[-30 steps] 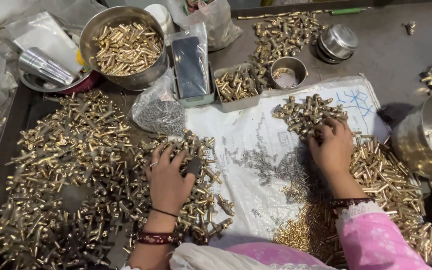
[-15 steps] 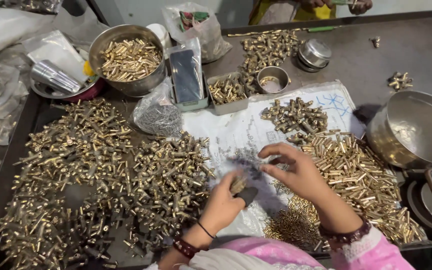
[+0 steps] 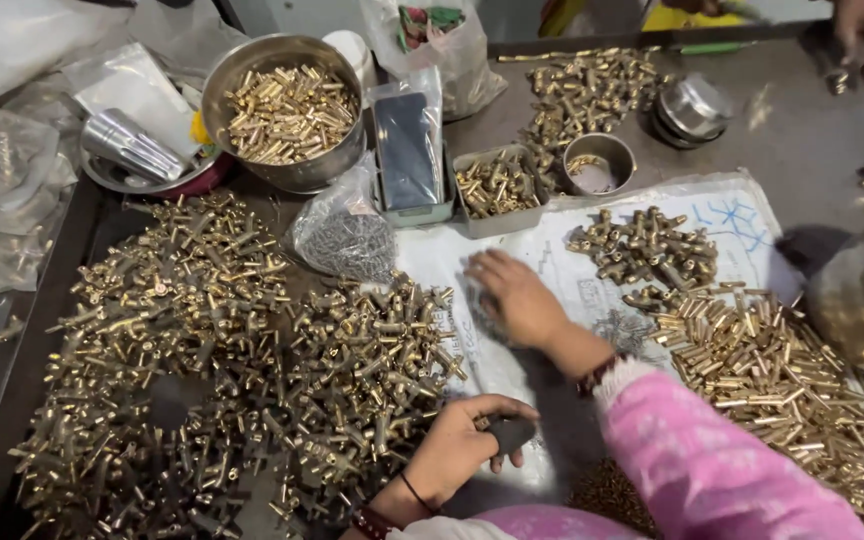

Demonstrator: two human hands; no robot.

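The left hand [image 3: 452, 450] grips a small dark piece [image 3: 510, 435] – hard, likely light; pinch its sides; the right hand [image 3: 514, 298] lies flat, fingers open, on the white paper [image 3: 742, 215] – touching tiny grey bits [image 3: 487, 315].

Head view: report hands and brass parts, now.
Left hand pinching small dark piece. Right hand flat on white paper sheet. Brass fittings pile alongside, nothing blocking.

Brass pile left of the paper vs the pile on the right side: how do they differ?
The left pile is wider and holds jumbled fittings pointing every way, lying on the dark table. The right pile is narrower, made of plain straight tubes, lying partly on the white paper. Both are loose, shiny brass parts.
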